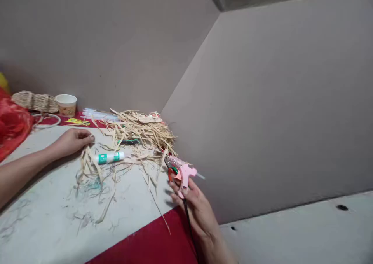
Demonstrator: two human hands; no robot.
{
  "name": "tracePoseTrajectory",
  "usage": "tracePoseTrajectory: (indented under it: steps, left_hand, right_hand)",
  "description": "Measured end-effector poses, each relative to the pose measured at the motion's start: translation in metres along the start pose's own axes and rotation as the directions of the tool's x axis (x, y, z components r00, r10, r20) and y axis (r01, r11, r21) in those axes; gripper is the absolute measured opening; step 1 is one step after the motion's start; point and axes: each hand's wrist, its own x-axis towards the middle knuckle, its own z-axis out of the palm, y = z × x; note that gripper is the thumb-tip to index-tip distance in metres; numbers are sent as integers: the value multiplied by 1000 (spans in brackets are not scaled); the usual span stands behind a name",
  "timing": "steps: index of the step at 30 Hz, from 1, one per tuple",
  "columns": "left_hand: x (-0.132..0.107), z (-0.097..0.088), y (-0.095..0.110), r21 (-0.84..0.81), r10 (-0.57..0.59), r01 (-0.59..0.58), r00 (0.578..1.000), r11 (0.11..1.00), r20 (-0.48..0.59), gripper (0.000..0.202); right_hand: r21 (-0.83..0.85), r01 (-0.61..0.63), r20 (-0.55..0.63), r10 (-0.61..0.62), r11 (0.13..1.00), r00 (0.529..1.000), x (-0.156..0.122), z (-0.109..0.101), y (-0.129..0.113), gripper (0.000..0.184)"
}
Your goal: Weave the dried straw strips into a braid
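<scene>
My right hand (196, 206) grips the handle of a pink glue gun (184, 171) at the right edge of the white board (52, 221); its black cord runs down past my wrist. My left hand (72, 140) rests on the board with fingers curled, fingertips touching strands of a pale straw pile (136, 133). A white glue tube with green label (108, 157) lies just right of that hand, among the straw.
A paper cup (66, 104), a woven straw bundle (35, 101) and a white ring (46, 121) sit at the back left on red cloth (151, 242). A red plastic bag (13, 124) lies far left. Grey walls close in behind and right.
</scene>
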Motion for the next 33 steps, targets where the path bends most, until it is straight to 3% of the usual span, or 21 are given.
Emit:
tracePoseTrajectory:
  steps: [8, 11, 14, 17, 19, 21, 28, 30, 33]
  left_hand:
    - [2, -1, -8, -9, 5, -5, 1000, 1000, -9, 46]
    - [5, 0, -13, -16, 4, -4, 1000, 1000, -13, 47]
    - [7, 2, -17, -18, -5, 5, 1000, 1000, -15, 47]
    - [7, 2, -16, -12, -2, 1, 1000, 1000, -19, 45]
    - [6, 1, -14, -22, 1, -2, 1000, 1000, -22, 44]
    - [5, 1, -13, -35, 0, -1, 1000, 999, -21, 43]
    - [5, 4, -20, -76, 76, -80, 996, 994, -45, 35]
    - [5, 5, -22, -96, 94, -99, 994, 990, -47, 33]
    - [4, 7, -25, -121, 101, -109, 992, 987, -71, 29]
  right_hand:
    - [-86, 84, -68, -90, 993, 994, -10, -18, -8, 53]
    - [-207, 154, -139, -185, 966, 973, -18, -37, -10, 51]
    - [-403, 150, -190, -243, 903, 951, -25, -58, -9, 48]
    - [-704, 134, -179, -358, 697, 916, -27, -77, -4, 49]
    - [-868, 157, -66, -424, 472, 903, -25, -88, -1, 45]
    - [-940, 213, 89, -411, 266, 907, -22, -98, 2, 40]
    - [-930, 332, 368, -378, -159, 850, -18, -126, 15, 37]
    - [-893, 368, 444, -370, -259, 816, -18, -135, 19, 41]
    - [-838, 371, 506, -315, -400, 803, -18, -145, 17, 41]
